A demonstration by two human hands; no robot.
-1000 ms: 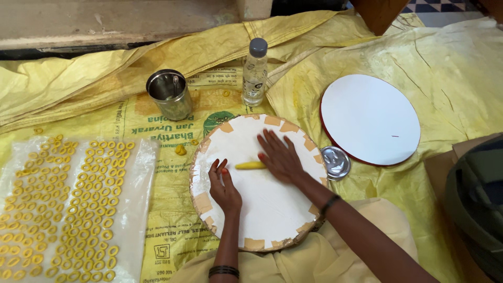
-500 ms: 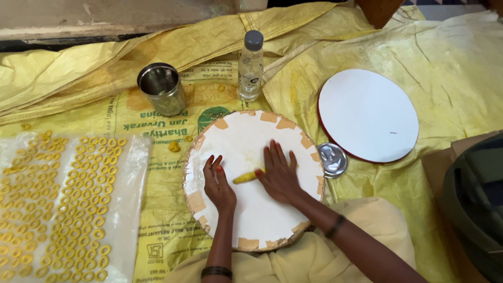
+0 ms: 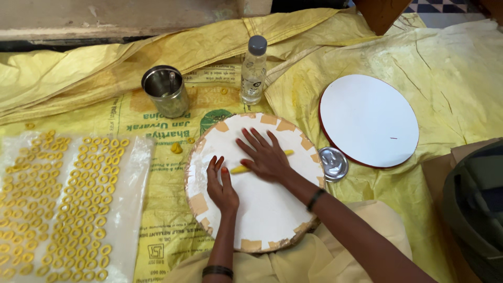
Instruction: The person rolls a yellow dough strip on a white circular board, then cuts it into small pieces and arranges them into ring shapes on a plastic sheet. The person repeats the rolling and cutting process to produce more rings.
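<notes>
The right hand (image 3: 267, 157) lies flat, fingers spread, on a thin yellow dough roll (image 3: 262, 161) in the middle of the round white board (image 3: 262, 220); it grasps nothing, only presses down with the palm, and the roll's 2 ends show at either side of it. The left hand (image 3: 221, 184) rests open on the board just beside the roll's left end, fingers straight, holding nothing. By the look of it, the step in hand is rolling the dough into a thin rope. Judging from that, the move to follow would call for even, light pressure along the roll's length so it thins without breaking, and room on the board to either side. The board's rim is patched with tan tape and sits at the person's lap on yellow sacking (image 3: 445, 63). Left of the board, a clear plastic sheet (image 3: 131, 188) carries many rows of small yellow rings (image 3: 78, 209). A small dough lump (image 3: 176, 148) lies on the sacking near the board's upper left edge. Behind stand a steel cup (image 3: 166, 91) and a clear bottle (image 3: 253, 71), both apart from the board. To the right lie a small steel lid (image 3: 334, 163), touching the board's edge, and a second white disc (image 3: 369, 120). Nothing lies on the board to hinder the hands.
</notes>
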